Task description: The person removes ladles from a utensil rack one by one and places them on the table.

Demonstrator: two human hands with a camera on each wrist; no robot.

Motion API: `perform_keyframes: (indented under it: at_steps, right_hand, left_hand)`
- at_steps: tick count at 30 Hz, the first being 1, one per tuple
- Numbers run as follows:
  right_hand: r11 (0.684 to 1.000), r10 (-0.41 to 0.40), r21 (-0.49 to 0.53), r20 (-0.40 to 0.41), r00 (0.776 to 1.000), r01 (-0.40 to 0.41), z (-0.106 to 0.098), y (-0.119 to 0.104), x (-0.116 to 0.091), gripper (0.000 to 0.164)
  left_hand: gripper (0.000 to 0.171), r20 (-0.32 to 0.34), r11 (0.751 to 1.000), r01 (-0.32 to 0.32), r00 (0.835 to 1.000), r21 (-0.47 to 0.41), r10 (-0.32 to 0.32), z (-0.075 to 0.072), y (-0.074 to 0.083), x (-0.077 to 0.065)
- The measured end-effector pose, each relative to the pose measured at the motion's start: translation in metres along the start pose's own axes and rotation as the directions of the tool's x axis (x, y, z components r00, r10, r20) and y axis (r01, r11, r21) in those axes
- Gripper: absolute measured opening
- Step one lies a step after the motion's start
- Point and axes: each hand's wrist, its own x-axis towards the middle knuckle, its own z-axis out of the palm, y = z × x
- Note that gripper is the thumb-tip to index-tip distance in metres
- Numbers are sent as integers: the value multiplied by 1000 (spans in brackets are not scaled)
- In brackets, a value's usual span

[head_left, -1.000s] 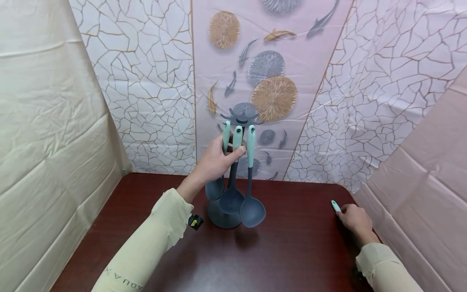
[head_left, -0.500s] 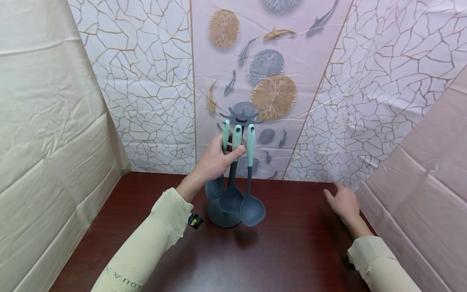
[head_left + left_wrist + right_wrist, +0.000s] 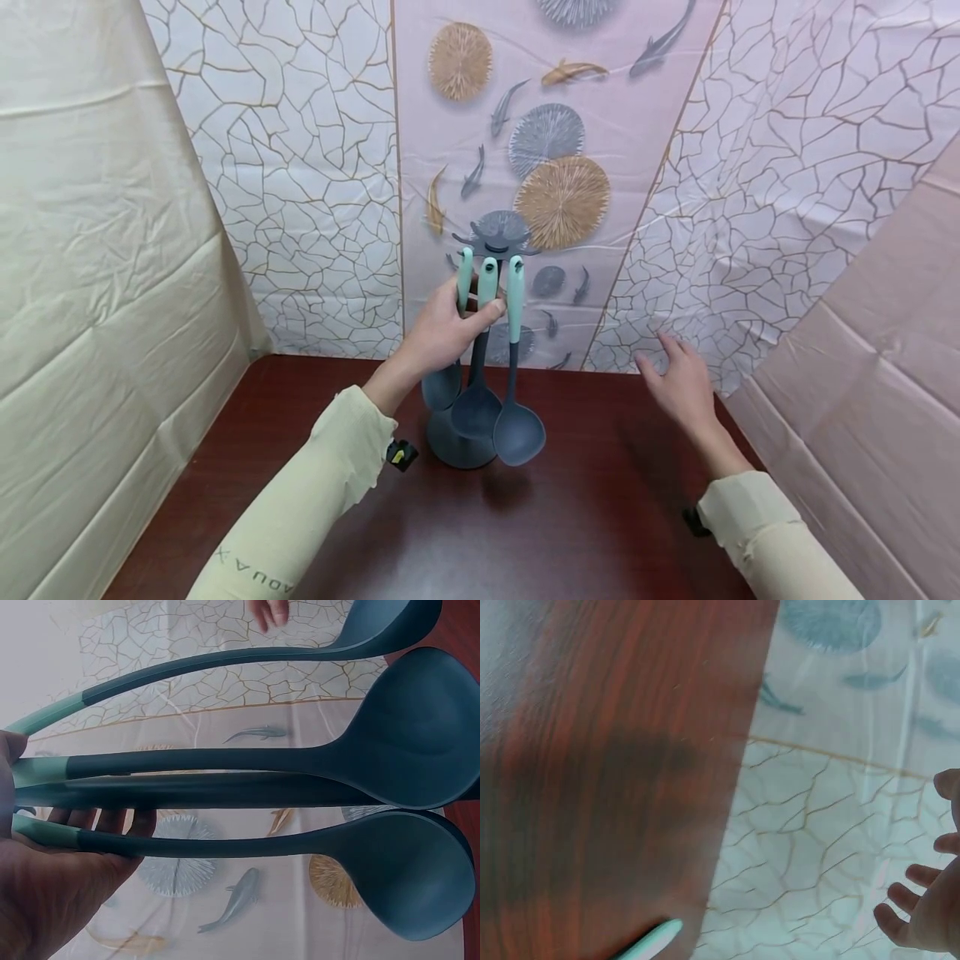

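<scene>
A dark utensil stand [image 3: 457, 446] is upright near the table's back. My left hand [image 3: 446, 329] grips its post at handle height, fingers behind and thumb across the front. Three dark utensils with mint handles hang around the post: a right-hand ladle [image 3: 519, 433], a middle ladle [image 3: 476, 412], and a left spoon-like one [image 3: 441, 387], partly hidden. The left wrist view shows the stand's post [image 3: 240, 791] between their shafts. My right hand [image 3: 682, 383] is raised over the table's right side, fingers spread, holding nothing. In the right wrist view, a mint handle [image 3: 656, 941] lies on the table.
The stand's top hooks [image 3: 497, 242] spread above the handles. Patterned cloth [image 3: 322, 167] hangs behind the dark red table [image 3: 585, 517]. Plain cloth walls [image 3: 112, 292] close in both sides. The mint-handled thing is mostly out of frame, its kind hidden.
My right hand has let go of the mint-handled thing at the table's right edge, then risen and moved left with its fingers opening. My left hand and the stand have stayed put.
</scene>
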Motion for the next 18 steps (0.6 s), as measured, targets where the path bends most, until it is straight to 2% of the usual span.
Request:
perform_keyframes:
  at_steps: [6,12,18]
  right_hand:
    - [997,-62,34,-51,997,64,-2,-15,5,70]
    - [997,-58,44,-60,997,60,-3,-21,4,73]
    - [992,-73,95,-58,996,78,-4,-30,4,76]
  left_hand:
    - [25,-2,1000,9,1000,3,-9,0,-1,1]
    - [26,-3,1000,14,1000,3,-14,0,-1,2]
    - [26,-2,1000,11,1000,-7,-11,0,-2,1]
